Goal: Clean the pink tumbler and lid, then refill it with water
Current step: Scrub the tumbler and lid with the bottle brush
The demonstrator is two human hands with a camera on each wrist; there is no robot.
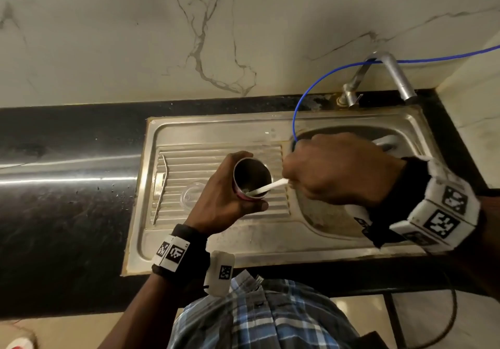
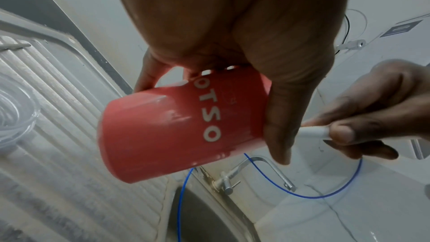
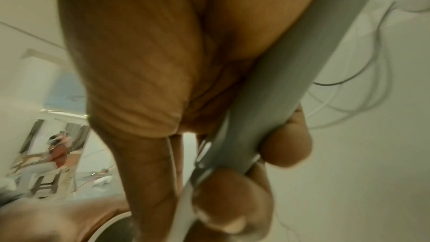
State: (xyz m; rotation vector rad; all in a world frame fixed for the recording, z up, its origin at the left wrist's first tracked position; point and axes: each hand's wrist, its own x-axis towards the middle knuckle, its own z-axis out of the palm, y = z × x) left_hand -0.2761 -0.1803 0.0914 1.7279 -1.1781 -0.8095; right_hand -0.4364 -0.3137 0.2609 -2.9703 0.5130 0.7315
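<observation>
Pink and shiny inside, the tumbler (image 1: 252, 179) sits in our left hand (image 1: 221, 200), held up over the ribbed part of the steel sink (image 1: 216, 246). Our fingers and thumb curl tight round its side, and it leans over with its mouth toward our right hand (image 1: 335, 170). From the left wrist view we see white letters on its pink wall.

Our right hand pinches a white brush handle (image 1: 270, 186) with curled fingers and thumb. The far end of the handle goes down into the tumbler and touches the bottom. We cannot see the brush head well.

A clear lid (image 1: 192, 196) lies flat on the ribbed part, just beside the tumbler. A bent metal straw (image 1: 161, 189) lies further left on the same ribs.

A metal tap (image 1: 389, 78) stands at the back of the sink. A thin blue tube (image 1: 311, 89) loops past it and down into the bowl.
</observation>
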